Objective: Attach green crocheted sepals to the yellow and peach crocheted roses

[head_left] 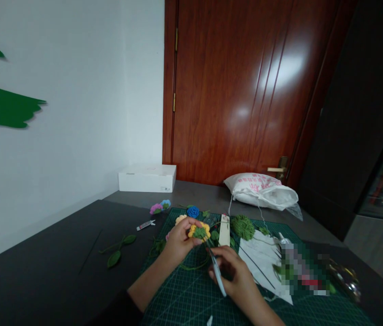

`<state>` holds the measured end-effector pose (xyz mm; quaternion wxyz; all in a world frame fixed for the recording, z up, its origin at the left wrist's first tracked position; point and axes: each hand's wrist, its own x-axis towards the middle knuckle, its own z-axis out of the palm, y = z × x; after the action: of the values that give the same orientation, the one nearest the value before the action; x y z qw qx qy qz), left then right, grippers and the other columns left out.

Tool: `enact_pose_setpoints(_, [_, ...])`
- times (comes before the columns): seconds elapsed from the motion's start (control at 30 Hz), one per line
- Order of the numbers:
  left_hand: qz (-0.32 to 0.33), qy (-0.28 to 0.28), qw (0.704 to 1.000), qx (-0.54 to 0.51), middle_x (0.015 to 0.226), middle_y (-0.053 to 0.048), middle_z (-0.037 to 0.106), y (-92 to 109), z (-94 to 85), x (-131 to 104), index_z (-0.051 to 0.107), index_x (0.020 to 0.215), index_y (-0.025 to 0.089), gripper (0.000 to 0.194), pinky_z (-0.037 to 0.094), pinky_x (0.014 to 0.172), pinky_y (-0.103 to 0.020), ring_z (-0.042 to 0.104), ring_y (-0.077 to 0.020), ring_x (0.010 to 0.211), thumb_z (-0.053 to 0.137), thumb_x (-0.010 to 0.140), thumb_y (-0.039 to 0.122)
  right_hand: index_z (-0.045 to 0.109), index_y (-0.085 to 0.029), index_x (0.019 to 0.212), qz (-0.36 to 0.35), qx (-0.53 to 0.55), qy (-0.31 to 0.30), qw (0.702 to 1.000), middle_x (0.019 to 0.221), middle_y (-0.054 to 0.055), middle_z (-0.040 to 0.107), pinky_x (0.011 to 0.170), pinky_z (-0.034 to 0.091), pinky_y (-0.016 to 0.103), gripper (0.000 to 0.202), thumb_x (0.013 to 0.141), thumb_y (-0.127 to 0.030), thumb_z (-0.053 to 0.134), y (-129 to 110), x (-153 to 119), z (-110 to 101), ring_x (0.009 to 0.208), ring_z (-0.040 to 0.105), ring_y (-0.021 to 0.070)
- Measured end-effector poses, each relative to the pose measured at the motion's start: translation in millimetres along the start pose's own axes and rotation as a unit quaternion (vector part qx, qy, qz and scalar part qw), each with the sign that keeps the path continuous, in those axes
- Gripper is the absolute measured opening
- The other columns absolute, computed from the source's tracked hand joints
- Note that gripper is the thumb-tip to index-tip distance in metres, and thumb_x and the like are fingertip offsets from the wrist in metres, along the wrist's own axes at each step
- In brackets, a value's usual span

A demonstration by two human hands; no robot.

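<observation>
My left hand (180,240) pinches a yellow crocheted flower (206,230) with a green centre facing up, above the green cutting mat (191,290). My right hand (234,271) grips a slim tool (217,274) with a pale grey handle and a thin metal end; its exact kind is unclear. The metal end points at the flower's lower edge and seems to touch it. Behind my left hand a cream flower (180,219) is partly hidden. A ball of green yarn (243,227) sits beyond my right hand, beside a pale strip of card (224,231).
A pink flower (156,208), a blue rose (193,211) and a small tube (145,225) lie toward the back. Green leaves (113,259) rest on the dark table at left. A paper sheet (255,258) lies at right. Behind stand a white box (147,179) and a plastic bag (257,189).
</observation>
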<state>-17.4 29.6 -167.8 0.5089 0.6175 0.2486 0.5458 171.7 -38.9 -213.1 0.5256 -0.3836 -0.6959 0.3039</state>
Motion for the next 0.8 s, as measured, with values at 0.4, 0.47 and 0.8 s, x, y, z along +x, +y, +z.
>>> enact_pose_setpoints(0.4, [0.013, 0.003, 1.000, -0.016, 0.096, -0.008, 0.070, 2, 6.7, -2, 0.062, 0.090, 0.016, 0.037, 0.049, 0.076, -0.031, 0.065, -0.0228, 0.087, 0.081, 0.058, 0.014, 0.064, -0.027, 0.119, -0.077, -0.092, 0.052, 0.991, 0.110, 0.008, 0.059, 0.078, 0.053, 0.030, 0.048, 0.076, -0.005, 0.060, -11, -3, 4, 0.097, 0.062, 0.0217])
enact_pose_setpoints(0.47, [0.019, 0.010, 1.000, -0.019, 0.098, -0.008, 0.070, 3, 6.2, -2, 0.062, 0.092, 0.017, 0.037, 0.049, 0.077, -0.031, 0.065, -0.0228, 0.089, 0.079, 0.060, 0.013, 0.064, -0.026, 0.118, -0.077, -0.095, 0.052, 0.991, 0.108, 0.008, 0.059, 0.075, 0.053, 0.028, 0.047, 0.076, -0.005, 0.060, -10, -4, 5, 0.092, 0.063, 0.0205])
enact_pose_setpoints(0.8, [0.017, 0.013, 0.999, -0.034, 0.095, -0.006, 0.070, 6, 9.2, -3, 0.060, 0.090, 0.017, 0.037, 0.049, 0.074, -0.028, 0.065, -0.0201, 0.085, 0.079, 0.059, 0.010, 0.063, -0.026, 0.119, -0.088, -0.115, 0.065, 0.987, 0.109, 0.007, 0.060, 0.075, 0.054, 0.027, 0.046, 0.078, -0.005, 0.060, -12, -2, 7, 0.091, 0.063, 0.0192])
